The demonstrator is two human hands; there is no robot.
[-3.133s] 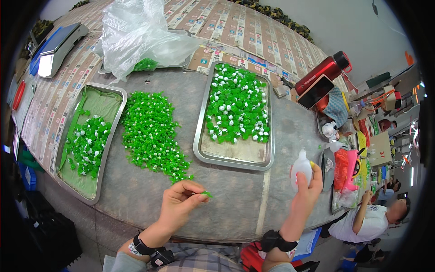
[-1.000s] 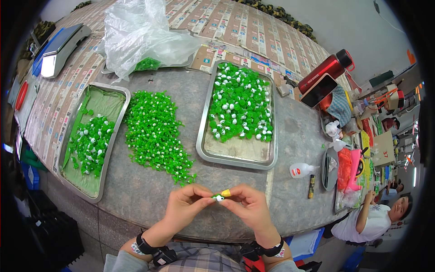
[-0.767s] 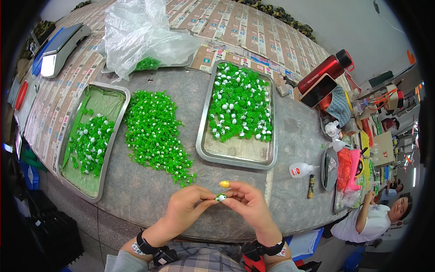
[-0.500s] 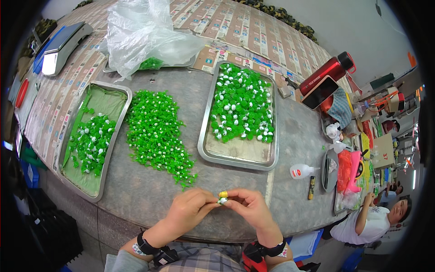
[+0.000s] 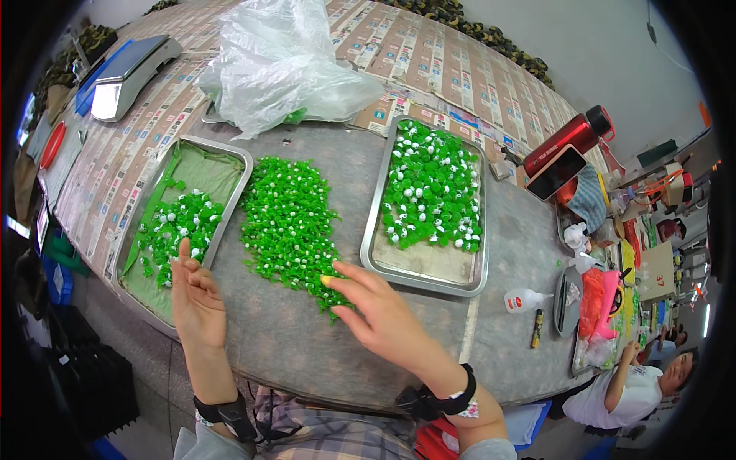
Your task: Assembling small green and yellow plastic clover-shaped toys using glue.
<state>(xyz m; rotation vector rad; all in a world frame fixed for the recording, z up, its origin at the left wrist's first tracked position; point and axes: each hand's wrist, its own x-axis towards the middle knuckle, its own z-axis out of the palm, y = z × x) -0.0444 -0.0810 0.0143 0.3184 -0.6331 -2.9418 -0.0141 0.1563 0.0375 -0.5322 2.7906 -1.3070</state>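
"What does the crumpled translucent plastic bag (image 5: 284, 73) cover?"
"Most of the far metal tray (image 5: 334, 119)."
"And the bare left hand (image 5: 201, 307)?"
"Part of the green-lined metal tray (image 5: 247, 165) on the left."
"Does the bare right hand (image 5: 387, 318) touch the heap of small green plastic pieces (image 5: 285, 215)?"
"Can't tell. The near edge cuts off both grey sleeves (image 5: 488, 450)."

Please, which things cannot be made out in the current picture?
In the head view:
Far tray: mostly hidden by the plastic bag.
Left tray: partly hidden by the left hand.
Green pile: pieces too small to count.
Right sleeve: cut off by the lower edge.
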